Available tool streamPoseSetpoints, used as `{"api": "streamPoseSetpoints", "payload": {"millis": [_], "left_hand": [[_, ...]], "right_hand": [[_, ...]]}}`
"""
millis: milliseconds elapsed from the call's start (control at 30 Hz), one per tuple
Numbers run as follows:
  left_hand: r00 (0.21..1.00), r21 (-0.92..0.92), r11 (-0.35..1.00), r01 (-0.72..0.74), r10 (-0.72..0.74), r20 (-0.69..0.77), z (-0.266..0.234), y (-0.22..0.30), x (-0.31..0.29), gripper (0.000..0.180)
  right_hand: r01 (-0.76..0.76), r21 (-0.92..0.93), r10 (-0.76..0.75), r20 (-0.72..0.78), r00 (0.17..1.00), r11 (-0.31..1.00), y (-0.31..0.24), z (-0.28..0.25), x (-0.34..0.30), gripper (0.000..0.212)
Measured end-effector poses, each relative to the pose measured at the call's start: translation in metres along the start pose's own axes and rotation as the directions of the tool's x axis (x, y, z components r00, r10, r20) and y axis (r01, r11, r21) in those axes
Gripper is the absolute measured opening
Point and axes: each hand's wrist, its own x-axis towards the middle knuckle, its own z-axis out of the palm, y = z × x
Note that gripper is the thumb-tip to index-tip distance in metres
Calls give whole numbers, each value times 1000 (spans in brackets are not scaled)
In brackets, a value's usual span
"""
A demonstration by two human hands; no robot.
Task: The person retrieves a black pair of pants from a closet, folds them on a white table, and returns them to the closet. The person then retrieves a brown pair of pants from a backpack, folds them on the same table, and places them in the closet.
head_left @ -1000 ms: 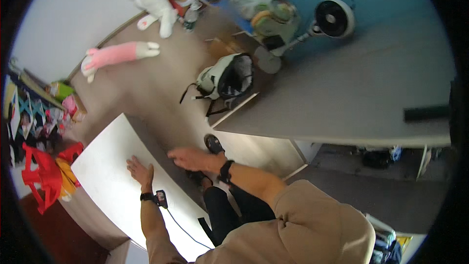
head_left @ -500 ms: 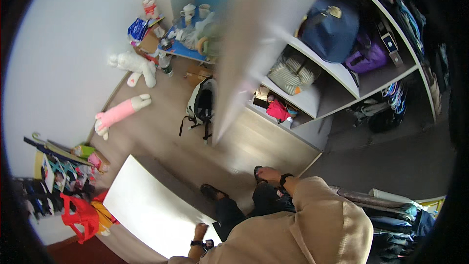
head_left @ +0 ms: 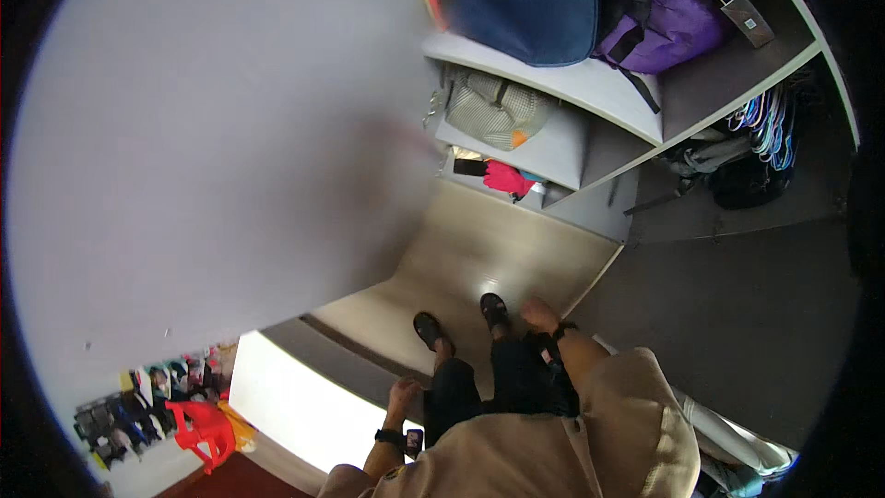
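My left hand (head_left: 403, 394) hangs at my left side near the white flat surface (head_left: 290, 397), with a dark band and a watch on the wrist. No object shows in it, and its fingers are too small to read. On the other side, my right hand (head_left: 539, 314) hangs beside my right leg, dark band on its wrist, its fingers mostly hidden behind the back of the hand. Ahead of me stands an open shelf unit (head_left: 544, 71) holding a navy bag (head_left: 525, 5), a purple bag (head_left: 673, 23), a checked grey bag (head_left: 493, 111) and a pink-red cloth item (head_left: 505, 177).
A large pale panel (head_left: 212, 148) fills the left side, close by. Hangers (head_left: 770, 124) hang at the right, above dark items. Garments (head_left: 737, 443) are at lower right. Farther left are a red bag (head_left: 207, 433) and hung small items (head_left: 138, 406). My feet are on the beige floor (head_left: 479, 240).
The pale panel now covers far more of the left, hiding the plush toys, backpack and blue table. The shelf bags appear higher and farther left. Both hands still hang at my sides.
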Motion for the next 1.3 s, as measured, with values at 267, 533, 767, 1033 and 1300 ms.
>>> {"api": "streamPoseSetpoints", "payload": {"millis": [267, 533, 767, 1033, 1300], "left_hand": [[945, 391, 883, -260, 149, 293, 8, -58, 52, 35], [921, 523, 772, -360, 382, 71, -89, -73, 46, 30], [926, -78, 981, 178, -194, -324, -73, -56, 3, 14], [887, 23, 896, 444, -443, 128, 34, -43, 4, 30], [942, 105, 938, 331, -334, 12, 8, -59, 49, 36]], "right_hand": [[-379, 461, 310, 221, 925, 802, -67, -72, -39, 25], [85, 357, 139, -556, 820, 930, -193, -263, 181, 66], [-166, -177, -69, -856, 513, 970, -271, -407, 286, 68], [15, -160, -158, -946, 284, 987, -240, -389, 309, 35], [95, -283, -295, -943, 154, 955, -232, -381, 297, 34]]}}
